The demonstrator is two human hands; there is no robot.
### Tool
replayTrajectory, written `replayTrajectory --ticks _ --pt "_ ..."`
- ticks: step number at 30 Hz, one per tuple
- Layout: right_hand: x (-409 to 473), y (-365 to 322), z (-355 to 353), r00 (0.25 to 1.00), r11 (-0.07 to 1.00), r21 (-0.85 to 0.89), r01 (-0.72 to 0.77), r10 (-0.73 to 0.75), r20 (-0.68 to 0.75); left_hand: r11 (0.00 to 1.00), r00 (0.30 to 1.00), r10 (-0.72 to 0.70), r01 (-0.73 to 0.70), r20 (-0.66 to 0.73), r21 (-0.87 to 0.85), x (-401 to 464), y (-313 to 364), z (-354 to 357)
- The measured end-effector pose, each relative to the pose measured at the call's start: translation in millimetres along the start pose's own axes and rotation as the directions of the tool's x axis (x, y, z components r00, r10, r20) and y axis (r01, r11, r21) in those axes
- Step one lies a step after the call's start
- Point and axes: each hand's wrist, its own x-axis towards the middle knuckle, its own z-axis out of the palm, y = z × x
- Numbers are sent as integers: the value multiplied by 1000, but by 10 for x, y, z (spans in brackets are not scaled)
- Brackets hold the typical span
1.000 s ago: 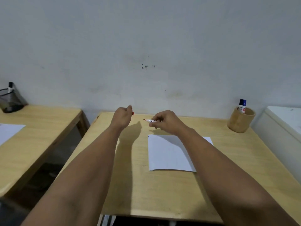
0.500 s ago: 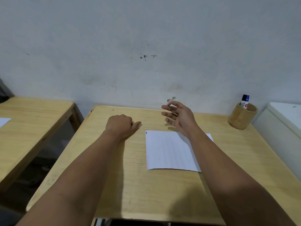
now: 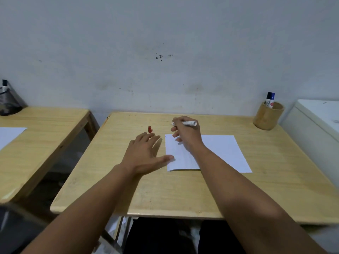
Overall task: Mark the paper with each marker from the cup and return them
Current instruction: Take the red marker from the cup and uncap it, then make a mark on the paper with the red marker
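Note:
A white sheet of paper (image 3: 220, 153) lies on the wooden desk (image 3: 183, 195), with a small blue mark at its far left corner. My right hand (image 3: 185, 136) hovers over the paper's far left part, shut on a white marker (image 3: 189, 123) that points left. A red cap (image 3: 150, 129) stands on the desk just beyond my left hand (image 3: 145, 153), which lies flat and open, its thumb touching the paper's left edge. A bamboo cup (image 3: 266, 117) at the far right corner holds two markers (image 3: 270, 101) with dark and blue caps.
A second wooden desk (image 3: 42, 129) stands to the left with a white sheet (image 3: 9, 133) and a dark mesh holder (image 3: 8, 101). A white cabinet (image 3: 315, 129) borders the desk's right side. The wall is close behind.
My left hand has set the red cap on the desk and opened flat beside the paper. My right hand has turned the marker and come down over the paper's far left corner.

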Motion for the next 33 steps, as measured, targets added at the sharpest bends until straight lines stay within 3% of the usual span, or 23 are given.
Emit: replayTrajectory --ticks 4,10,16,33 --pt "18 133 106 1000 998 -52 20 -20 -9 998 994 3 -9 112 59 -35 -36 77" --pt "55 319 113 996 983 -160 92 -90 19 996 994 39 -47 98 72 -21 -111 145" --pt "121 431 137 998 989 -145 39 -46 -48 996 995 43 -50 92 74 -62 -110 159" --pt "161 487 153 998 974 -221 48 -54 -24 995 990 33 -46 138 90 -70 -120 147"
